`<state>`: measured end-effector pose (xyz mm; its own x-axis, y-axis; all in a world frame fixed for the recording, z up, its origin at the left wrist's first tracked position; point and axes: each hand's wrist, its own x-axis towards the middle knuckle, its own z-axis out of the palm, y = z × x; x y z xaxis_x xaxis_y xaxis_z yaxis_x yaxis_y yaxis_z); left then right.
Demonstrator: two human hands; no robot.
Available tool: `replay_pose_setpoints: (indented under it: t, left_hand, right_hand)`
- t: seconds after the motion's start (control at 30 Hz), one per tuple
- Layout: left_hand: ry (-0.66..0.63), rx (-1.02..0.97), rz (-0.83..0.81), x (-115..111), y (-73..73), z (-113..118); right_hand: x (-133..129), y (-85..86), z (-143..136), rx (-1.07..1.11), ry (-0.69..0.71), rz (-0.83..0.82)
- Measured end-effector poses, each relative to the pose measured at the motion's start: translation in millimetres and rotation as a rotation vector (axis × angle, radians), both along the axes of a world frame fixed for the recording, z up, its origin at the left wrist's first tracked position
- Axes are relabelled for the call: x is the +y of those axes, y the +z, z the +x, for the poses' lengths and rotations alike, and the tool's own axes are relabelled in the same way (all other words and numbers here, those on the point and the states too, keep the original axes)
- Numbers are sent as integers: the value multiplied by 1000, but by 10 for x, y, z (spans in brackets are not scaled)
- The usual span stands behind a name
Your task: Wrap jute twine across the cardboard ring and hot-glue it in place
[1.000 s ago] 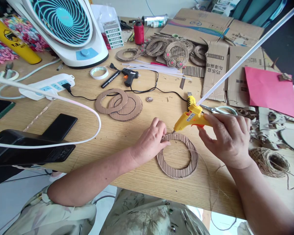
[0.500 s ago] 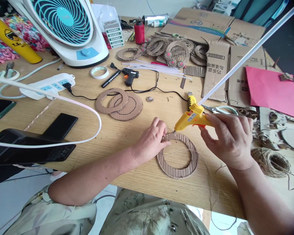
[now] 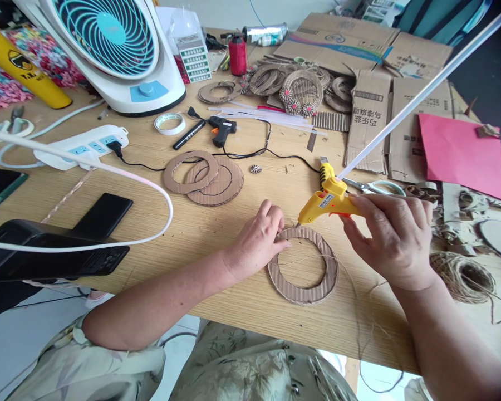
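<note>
My left hand (image 3: 256, 236) presses its fingertips on the near-left rim of the brown corrugated cardboard ring (image 3: 303, 264), which lies flat just in front of me; my right hand (image 3: 390, 236) is wrapped tight around the yellow plastic glue gun (image 3: 328, 201), whose nozzle points down at the ring's far-left edge, beside my left fingertips; a long white glue stick (image 3: 421, 92) juts from the gun's back, up and right; a thin strand of twine crosses the ring, and one coil of brown twine (image 3: 461, 275) lies right of it; the surface is a pale wooden table (image 3: 183, 223); beyond the ring to the left lie two flat cardboard discs (image 3: 204, 177); farther still, one black glue gun (image 3: 221, 131), one roll of white tape (image 3: 169, 123), one white power strip (image 3: 81, 146), one white-and-teal fan (image 3: 117, 50).
</note>
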<state>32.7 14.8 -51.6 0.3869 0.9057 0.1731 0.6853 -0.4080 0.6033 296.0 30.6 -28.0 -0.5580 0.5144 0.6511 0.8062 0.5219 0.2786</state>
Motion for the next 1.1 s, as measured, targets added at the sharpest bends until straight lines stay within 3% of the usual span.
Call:
replay_pose_setpoints:
  t: [1.1]
  left_hand:
    - [-2, -2, -2, 5, 12, 7]
  right_hand:
    - [6, 25, 38, -15, -12, 9]
